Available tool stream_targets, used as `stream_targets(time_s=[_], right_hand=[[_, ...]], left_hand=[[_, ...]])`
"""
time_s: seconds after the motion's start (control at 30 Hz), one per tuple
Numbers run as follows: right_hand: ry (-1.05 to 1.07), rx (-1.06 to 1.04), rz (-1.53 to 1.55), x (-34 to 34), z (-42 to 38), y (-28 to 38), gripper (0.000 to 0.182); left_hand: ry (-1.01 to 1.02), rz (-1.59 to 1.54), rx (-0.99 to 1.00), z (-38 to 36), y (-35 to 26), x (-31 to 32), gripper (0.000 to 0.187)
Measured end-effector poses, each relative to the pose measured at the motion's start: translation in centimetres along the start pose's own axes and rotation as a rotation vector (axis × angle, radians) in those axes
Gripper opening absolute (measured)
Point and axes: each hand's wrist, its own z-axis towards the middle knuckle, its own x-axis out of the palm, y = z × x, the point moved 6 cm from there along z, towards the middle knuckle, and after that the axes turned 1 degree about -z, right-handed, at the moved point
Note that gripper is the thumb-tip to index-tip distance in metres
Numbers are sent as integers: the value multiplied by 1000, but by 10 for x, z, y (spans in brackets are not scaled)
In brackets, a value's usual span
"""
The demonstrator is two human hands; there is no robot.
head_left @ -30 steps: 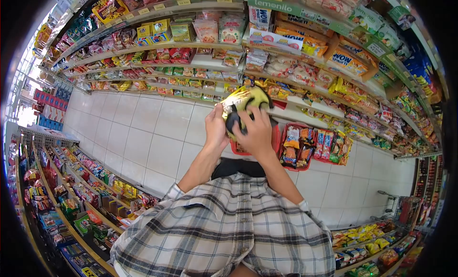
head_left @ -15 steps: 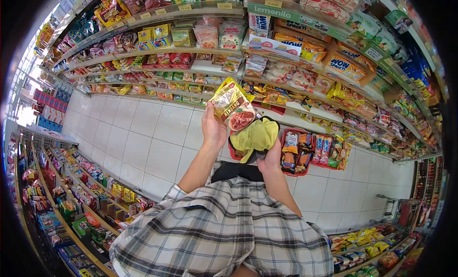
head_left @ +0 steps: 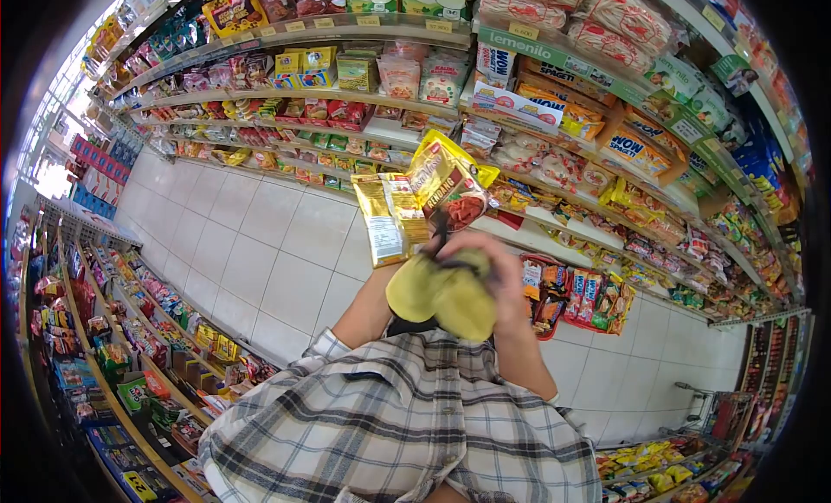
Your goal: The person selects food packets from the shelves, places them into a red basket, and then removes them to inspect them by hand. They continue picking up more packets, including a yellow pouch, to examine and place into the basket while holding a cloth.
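Observation:
Two yellow seasoning packets fan out above my hands: one shows its red "Rendang" front (head_left: 447,190), the other its pale printed back (head_left: 388,217). Just below them, a bunched yellow cloth (head_left: 441,293) sits close to the camera. My right hand (head_left: 509,274) curls over the cloth's right side and grips it. The cloth covers my left hand; only its forearm (head_left: 368,308) shows, rising to the base of the packets, which it holds up.
I stand in a shop aisle with a white tiled floor (head_left: 260,243). Shelves of packaged food (head_left: 554,131) run ahead and to the right, with more shelves (head_left: 130,330) on the left. A red basket (head_left: 554,299) of snack packets sits just beyond my right hand.
The yellow cloth rose from below the packet to close in front of the camera, hiding my left hand. A second packet now shows beside the Rendang one, and both are held higher.

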Motion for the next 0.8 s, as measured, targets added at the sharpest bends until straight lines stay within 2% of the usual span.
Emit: stream_targets(time_s=[0.03, 0.1, 0.17, 0.2, 0.23, 0.27, 0.3, 0.47, 0.57, 0.63, 0.7, 0.73, 0.8], right_hand=[[-136, -48, 32, -5, 7, 17, 26], [-272, -265, -130, -3, 25, 57, 27], [-321, -346, -386, -1, 51, 58, 28], [-268, -404, -648, 9, 66, 59, 30], [-222, -474, -963, 22, 76, 56, 30], [-143, -481, -1018, 34, 84, 43, 29], [-26, -391, -1086, 36, 89, 10, 28], [35, -332, -1121, 55, 69, -29, 28], [31, -247, -1083, 54, 59, -31, 30], [17, -261, -1087, 55, 45, -28, 31], [8, -250, -1059, 54, 31, -27, 33], [-23, -336, -1070, 56, 23, -21, 30], [23, -293, -956, 49, 14, -21, 26]], left_hand=[[-26, 5, 34, 4, 0, 5, 42], [-137, 39, 116, 9, -1, 18, 41], [-291, 124, 174, 9, -8, 43, 42], [-307, 100, 190, 10, -10, 49, 42], [-288, 58, 215, 14, -9, 53, 42], [-59, -333, 226, 19, 3, 38, 40], [-18, -368, 209, 19, 4, 31, 40], [-72, -199, 150, 7, -4, 16, 41], [-130, -162, 157, 5, -4, 14, 41], [-133, -130, 152, 4, -7, 11, 41], [-63, -113, 115, 3, -11, 1, 42], [-16, -87, 86, 1, -14, -4, 42], [71, -16, 28, -6, -20, -5, 42]])
